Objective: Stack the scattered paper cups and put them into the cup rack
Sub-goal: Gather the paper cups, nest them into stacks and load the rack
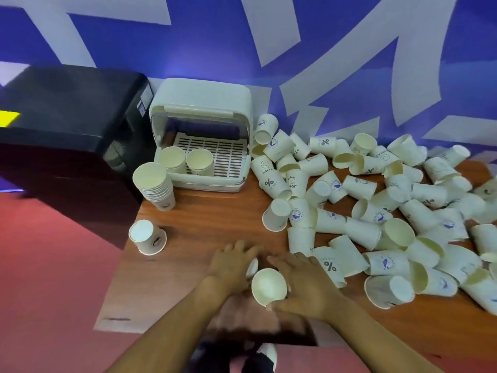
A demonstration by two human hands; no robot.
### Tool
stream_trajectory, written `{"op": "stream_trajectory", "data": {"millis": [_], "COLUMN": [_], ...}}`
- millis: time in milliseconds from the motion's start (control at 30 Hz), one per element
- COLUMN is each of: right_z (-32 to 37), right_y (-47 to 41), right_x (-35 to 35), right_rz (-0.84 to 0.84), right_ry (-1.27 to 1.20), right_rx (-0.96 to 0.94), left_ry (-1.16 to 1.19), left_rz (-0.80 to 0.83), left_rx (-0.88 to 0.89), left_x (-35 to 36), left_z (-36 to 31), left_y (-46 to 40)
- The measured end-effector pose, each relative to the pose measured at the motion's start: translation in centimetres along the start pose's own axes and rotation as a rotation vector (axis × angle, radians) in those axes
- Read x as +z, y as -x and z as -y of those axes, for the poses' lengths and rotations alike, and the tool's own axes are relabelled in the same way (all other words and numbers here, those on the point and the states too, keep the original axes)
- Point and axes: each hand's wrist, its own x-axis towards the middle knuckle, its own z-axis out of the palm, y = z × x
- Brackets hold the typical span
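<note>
In front of the cup rack, near the table edge, we hold one paper cup between both hands: right hand curled around its side, left hand with fingers spread against it. Scattered cups lie right of the rack; a stack stands just left.

Held between both hands near the front edge of the wooden table: a paper cup, mouth toward the camera, left hand on one side, right hand curled round the other. Stood upright in the open white cup rack: two cup stacks. Just beside the rack, a taller stack; nearer, a lone cup. Heaped across the right: scattered cups. Behind left, a black appliance.
</note>
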Motion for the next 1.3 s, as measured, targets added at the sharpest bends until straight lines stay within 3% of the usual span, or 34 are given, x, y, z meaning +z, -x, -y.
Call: {"op": "stream_trajectory", "data": {"millis": [167, 467, 667, 900, 1067, 1300], "right_z": [0.1, 0.8, 0.5, 0.7, 2.0, 4.5], "right_y": [-0.1, -0.9, -1.7, -3.6, -5.7, -8.7], "right_x": [1.3, 1.1, -1.5, -5.1, -7.0, -8.7], "right_rz": [-0.028, 0.025, -0.114, -0.189, -0.235, -0.248], "right_ry": [0.005, -0.048, -0.277, -0.305, -0.267, -0.225], "right_rx": [-0.057, 0.011, 0.122, 0.198, 0.165, 0.154], "left_ry": [-0.066, -0.048, 0.173, 0.447, 0.423, 0.477], "left_rz": [0.022, -0.062, -0.2, -0.305, -0.316, -0.516], "left_rx": [-0.087, -0.142, -0.192, -0.167, -0.143, -0.085], "left_x": [0.8, -0.4, -4.0, -6.8, -8.0, -9.9], "left_z": [-1.0, 1.0, 4.3, 6.7, 8.4, 11.1], "left_y": [-0.3, 0.2, 1.8, 3.3, 3.6, 3.7]}}
